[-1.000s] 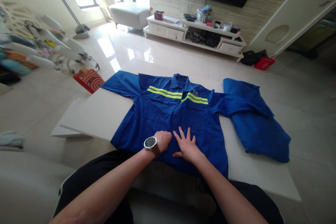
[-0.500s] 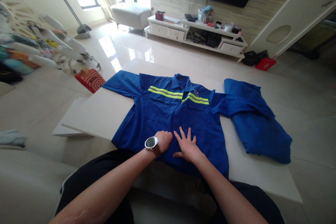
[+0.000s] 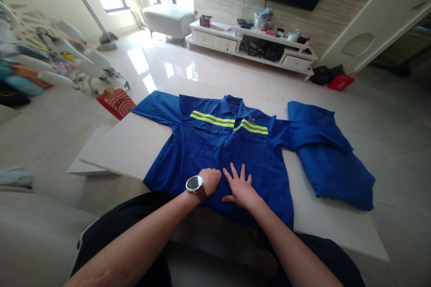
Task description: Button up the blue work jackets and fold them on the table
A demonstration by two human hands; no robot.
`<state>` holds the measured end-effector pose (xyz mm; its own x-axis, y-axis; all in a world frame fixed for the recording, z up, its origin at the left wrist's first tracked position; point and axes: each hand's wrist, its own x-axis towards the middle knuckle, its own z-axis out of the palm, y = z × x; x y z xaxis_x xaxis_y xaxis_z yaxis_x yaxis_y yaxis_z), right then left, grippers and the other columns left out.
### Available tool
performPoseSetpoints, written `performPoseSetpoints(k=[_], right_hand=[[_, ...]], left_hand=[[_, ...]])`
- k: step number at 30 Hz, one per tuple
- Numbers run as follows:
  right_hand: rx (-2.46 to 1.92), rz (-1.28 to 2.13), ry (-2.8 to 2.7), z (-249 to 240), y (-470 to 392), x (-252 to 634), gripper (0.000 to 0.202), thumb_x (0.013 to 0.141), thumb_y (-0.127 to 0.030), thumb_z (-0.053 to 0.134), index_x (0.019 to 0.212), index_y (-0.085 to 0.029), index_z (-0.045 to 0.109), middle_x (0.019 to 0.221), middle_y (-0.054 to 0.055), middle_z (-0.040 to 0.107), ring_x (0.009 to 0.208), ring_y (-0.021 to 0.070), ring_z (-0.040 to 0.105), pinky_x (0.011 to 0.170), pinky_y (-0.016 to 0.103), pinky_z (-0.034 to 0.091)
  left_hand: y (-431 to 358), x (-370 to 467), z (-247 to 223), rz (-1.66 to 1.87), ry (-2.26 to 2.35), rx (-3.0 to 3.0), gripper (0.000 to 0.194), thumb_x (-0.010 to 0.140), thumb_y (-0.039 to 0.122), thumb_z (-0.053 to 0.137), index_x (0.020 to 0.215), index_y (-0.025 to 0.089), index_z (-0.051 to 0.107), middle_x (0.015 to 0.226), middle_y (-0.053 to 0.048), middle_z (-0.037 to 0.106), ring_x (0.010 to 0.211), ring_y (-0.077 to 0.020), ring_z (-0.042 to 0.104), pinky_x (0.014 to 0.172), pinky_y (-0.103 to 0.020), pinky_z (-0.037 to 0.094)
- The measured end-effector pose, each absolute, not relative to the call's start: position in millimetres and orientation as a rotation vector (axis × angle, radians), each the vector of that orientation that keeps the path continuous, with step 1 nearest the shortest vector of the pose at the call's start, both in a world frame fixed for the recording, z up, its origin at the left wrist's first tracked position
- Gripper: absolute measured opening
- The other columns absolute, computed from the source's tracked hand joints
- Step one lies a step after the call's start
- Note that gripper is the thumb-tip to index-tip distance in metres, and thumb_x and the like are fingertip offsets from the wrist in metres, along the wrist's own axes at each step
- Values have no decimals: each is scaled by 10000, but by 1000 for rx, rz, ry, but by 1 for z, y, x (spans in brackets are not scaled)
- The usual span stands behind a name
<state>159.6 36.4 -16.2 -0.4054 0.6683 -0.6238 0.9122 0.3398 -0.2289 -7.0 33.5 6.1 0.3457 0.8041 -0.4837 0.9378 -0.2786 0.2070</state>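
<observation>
A blue work jacket (image 3: 205, 141) with yellow-and-grey reflective stripes lies front up on a white table (image 3: 117, 143), its collar away from me and its sleeves out to the sides. My left hand (image 3: 211, 180), wearing a round watch (image 3: 194, 183), rests closed on the lower front near the opening. Its fingertips are hidden, so I cannot make out what is in them. Just right of it, my right hand (image 3: 240, 186) lies flat on the jacket with fingers spread. The jacket's right-hand sleeve overlaps a bundled blue cloth (image 3: 336, 170) at the table's right side.
Beyond the table stand a white TV cabinet (image 3: 215, 41) with small items on it and a pale bench (image 3: 168, 20). A red patterned bag (image 3: 116, 102) is by the table's left corner. My dark-clothed legs (image 3: 128, 219) are close to the near edge.
</observation>
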Motion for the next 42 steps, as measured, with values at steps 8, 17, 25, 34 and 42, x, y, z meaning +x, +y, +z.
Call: performPoseSetpoints(k=[8, 17, 25, 34, 42], right_hand=[[1393, -793, 2191, -15, 36, 159, 1141, 805, -548, 769, 1648, -362, 22, 1714, 61, -171, 1497, 545, -192, 1133, 798, 142], [1385, -780, 2188, -15, 36, 159, 1140, 808, -543, 769, 1650, -350, 25, 1713, 71, -171, 1495, 550, -189, 1128, 801, 150], [1387, -785, 2186, -18, 36, 160, 1148, 805, -548, 762, 1647, -362, 5, 1711, 49, -185, 1495, 543, -201, 1133, 798, 139], [1382, -768, 2193, -19, 36, 160, 1141, 808, -549, 754, 1649, -351, 8, 1711, 53, -186, 1493, 553, -196, 1126, 808, 139], [1386, -782, 2182, -18, 37, 159, 1146, 804, -553, 760, 1646, -368, 5, 1710, 53, -190, 1496, 543, -200, 1128, 807, 131]], left_hand=[[33, -8, 2, -394, 1525, 2180, 332, 849, 186, 710, 1169, 112, 661, 1092, -175, 744, 1059, -316, 725, 905, -400, 590], [33, -8, 1, -394, 1531, 2177, 349, 843, 191, 717, 1179, 118, 658, 1084, -169, 745, 1061, -316, 726, 908, -395, 591], [33, -9, -3, -377, 1527, 2194, 318, 876, 190, 679, 1178, 92, 665, 1075, -180, 744, 1039, -325, 729, 885, -420, 601], [32, -8, 2, -377, 1525, 2184, 342, 872, 178, 686, 1203, 96, 658, 1091, -176, 741, 1057, -322, 723, 901, -410, 596], [32, -8, 0, -381, 1519, 2192, 328, 884, 182, 669, 1198, 88, 663, 1089, -176, 744, 1053, -324, 724, 897, -416, 598]])
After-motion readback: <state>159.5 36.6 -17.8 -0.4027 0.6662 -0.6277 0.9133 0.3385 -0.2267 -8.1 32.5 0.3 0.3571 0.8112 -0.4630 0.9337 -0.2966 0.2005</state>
